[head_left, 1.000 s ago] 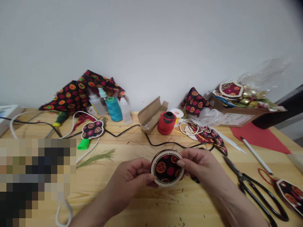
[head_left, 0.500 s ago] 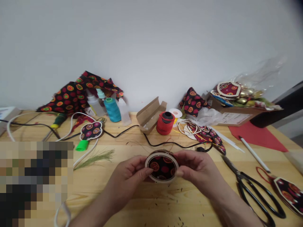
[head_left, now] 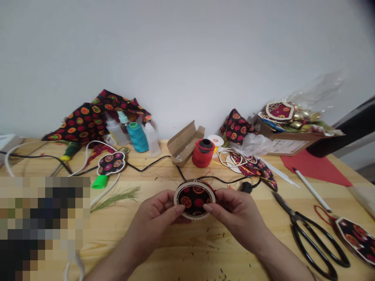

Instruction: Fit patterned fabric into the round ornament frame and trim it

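Between my two hands is a round ornament point(head_left: 194, 198), with a pale wooden ring around dark fabric patterned in red and orange rounds. My left hand point(head_left: 159, 212) grips its left edge, thumb lying on the front face. On the opposite edge my right hand point(head_left: 231, 208) is closed, its thumb pressed on the fabric near the ring. The fingers behind the ornament are mostly hidden. It is held up above the wooden table point(head_left: 164, 253), its face tilted toward me. Small dark scraps lie below it.
Black scissors point(head_left: 295, 218) and a fabric-covered ornament point(head_left: 356, 238) lie at right. Behind my hands stand a red thread spool point(head_left: 203, 153), a small cardboard box point(head_left: 184, 146) and a teal thread cone point(head_left: 138, 137). A black cable point(head_left: 152, 164) crosses the table; a flower-shaped ornament point(head_left: 111, 163) lies left.
The round ornament has turned more face-on to me and sits slightly further left and higher. My right thumb has slid inward from its edge onto the fabric.
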`<action>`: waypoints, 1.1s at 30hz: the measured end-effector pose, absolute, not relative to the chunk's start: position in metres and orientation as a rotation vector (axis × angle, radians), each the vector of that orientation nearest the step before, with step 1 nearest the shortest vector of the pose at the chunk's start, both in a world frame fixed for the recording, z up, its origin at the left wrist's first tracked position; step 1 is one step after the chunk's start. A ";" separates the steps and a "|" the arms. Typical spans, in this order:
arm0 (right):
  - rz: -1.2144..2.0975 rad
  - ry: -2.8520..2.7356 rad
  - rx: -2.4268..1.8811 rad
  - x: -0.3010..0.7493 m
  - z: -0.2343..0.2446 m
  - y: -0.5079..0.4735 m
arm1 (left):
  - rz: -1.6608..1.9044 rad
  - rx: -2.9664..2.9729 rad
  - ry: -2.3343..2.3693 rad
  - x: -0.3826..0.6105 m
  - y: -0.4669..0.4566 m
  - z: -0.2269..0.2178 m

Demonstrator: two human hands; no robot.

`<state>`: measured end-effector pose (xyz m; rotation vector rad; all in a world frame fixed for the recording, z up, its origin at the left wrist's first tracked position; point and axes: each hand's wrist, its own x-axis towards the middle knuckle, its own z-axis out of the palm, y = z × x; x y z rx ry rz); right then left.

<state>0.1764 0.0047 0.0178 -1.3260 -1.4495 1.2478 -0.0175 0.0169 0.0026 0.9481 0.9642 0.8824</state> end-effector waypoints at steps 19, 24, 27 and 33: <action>1.274 -2.047 -1.252 0.184 0.021 -0.006 | 0.739 1.029 0.935 -0.021 0.009 0.004; 1.213 -2.127 -1.250 0.184 0.024 -0.007 | 0.633 1.126 0.940 -0.018 0.009 0.009; 1.191 -2.146 -1.286 0.183 0.023 -0.008 | 0.601 1.142 0.961 -0.017 0.009 0.009; 1.181 -1.996 -1.341 0.179 0.017 -0.007 | 0.724 1.151 1.026 -0.014 0.008 0.010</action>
